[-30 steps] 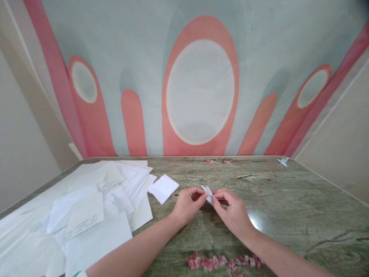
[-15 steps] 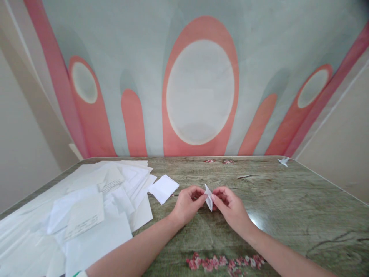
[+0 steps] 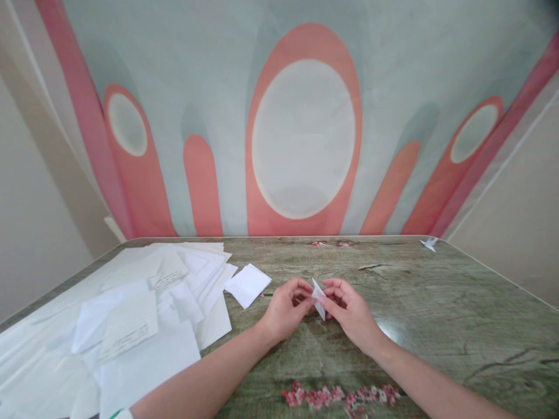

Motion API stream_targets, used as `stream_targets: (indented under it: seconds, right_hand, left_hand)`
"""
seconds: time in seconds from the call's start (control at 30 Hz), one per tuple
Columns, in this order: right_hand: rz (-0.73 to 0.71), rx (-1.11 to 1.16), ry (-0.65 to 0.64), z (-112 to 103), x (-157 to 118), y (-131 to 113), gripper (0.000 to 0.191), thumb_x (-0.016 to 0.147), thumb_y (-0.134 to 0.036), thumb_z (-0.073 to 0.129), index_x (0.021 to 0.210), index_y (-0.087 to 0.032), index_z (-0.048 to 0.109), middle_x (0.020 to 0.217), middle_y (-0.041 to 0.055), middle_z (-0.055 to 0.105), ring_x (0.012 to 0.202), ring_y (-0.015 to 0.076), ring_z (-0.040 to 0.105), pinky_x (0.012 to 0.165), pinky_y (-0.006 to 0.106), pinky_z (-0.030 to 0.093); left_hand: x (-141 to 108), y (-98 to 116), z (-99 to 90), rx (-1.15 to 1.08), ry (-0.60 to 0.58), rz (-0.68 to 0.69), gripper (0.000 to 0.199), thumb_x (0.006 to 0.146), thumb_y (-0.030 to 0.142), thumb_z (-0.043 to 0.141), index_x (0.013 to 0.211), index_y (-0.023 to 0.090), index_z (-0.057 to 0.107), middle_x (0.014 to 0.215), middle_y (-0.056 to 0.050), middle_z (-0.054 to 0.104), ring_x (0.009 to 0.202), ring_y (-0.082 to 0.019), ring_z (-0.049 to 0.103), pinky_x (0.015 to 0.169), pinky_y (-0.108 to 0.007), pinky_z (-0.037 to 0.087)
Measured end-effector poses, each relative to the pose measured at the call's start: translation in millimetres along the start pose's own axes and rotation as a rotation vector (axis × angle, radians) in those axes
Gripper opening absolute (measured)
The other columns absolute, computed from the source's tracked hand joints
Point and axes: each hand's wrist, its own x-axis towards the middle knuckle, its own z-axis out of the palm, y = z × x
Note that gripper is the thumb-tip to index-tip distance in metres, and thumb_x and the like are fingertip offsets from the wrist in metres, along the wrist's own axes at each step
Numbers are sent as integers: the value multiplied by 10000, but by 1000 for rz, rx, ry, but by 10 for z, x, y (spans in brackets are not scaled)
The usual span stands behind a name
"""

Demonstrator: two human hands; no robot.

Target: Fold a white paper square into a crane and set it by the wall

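A small piece of white folded paper (image 3: 320,308), pointed at top and bottom, is held between my two hands just above the wood-patterned table. My left hand (image 3: 283,308) pinches its left side between thumb and fingers. From the right, my right hand (image 3: 349,308) presses its thumb on the paper's face, its fingers curled behind. The fingertips behind the paper are partly hidden. Left of my left hand lies a short stack of white paper squares (image 3: 248,286).
Loose white sheets (image 3: 148,378) cover the table's left side, several overlapping, some with printed lines. A small white folded-paper figure (image 3: 429,244) sits at the far right corner. Behind the table (image 3: 437,326) stands a grey-green backdrop (image 3: 227,87) with coral shapes. Pink flowers (image 3: 340,398) are printed near the front.
The folded paper has turned slightly and shows a broader face. My right thumb has shifted a little over it; both hands stay in nearly the same place.
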Motion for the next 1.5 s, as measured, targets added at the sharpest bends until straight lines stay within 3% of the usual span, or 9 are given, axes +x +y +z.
stream_targets:
  seconds: [0.27,0.53,0.67,0.8,1.13,1.5]
  right_hand:
    - [5,-24,29,-11,-8,-22,352,748,-440,615,982,-201,505,769,10,618,649,149,567,533,245,446]
    - [-22,-78,4,-11,-24,-26,248,782,-407,587,874,-180,547,752,11,603,606,125,527,523,239,425]
    - [2,-82,-14,-12,-24,-35,259,771,-402,601,898,-185,541,776,17,613,635,135,542,520,237,421]
    - [1,-92,-40,-2,-27,-60,230,777,-365,600,899,-178,545,757,16,613,641,133,542,532,234,416]
    - [-74,-132,-79,12,-27,-27,182,785,-314,596,888,-166,573,788,20,621,683,135,551,626,253,435]
    - [-85,-272,-61,-6,-61,-45,202,817,-331,546,855,-156,640,690,3,619,581,119,510,535,227,394]
  left_hand:
    - [-14,37,-10,41,-51,-11,351,772,265,600,1075,169,451,776,-18,655,609,-118,592,564,-223,430]
    - [13,-48,2,74,22,17,338,726,290,663,986,157,494,845,-43,641,752,-149,604,575,-208,422]
    - [22,-58,-17,92,19,18,361,719,331,672,1010,154,551,838,-44,649,751,-155,597,587,-217,425]
    - [19,-55,-36,124,-23,56,275,745,381,642,896,151,633,843,-47,662,783,-166,592,654,-233,435]
    - [-6,56,-35,215,9,83,155,774,282,606,814,146,669,781,-26,639,737,-149,568,666,-226,416]
    - [-14,86,-37,277,11,106,267,819,326,532,658,141,635,618,9,541,611,-114,488,593,-211,354]
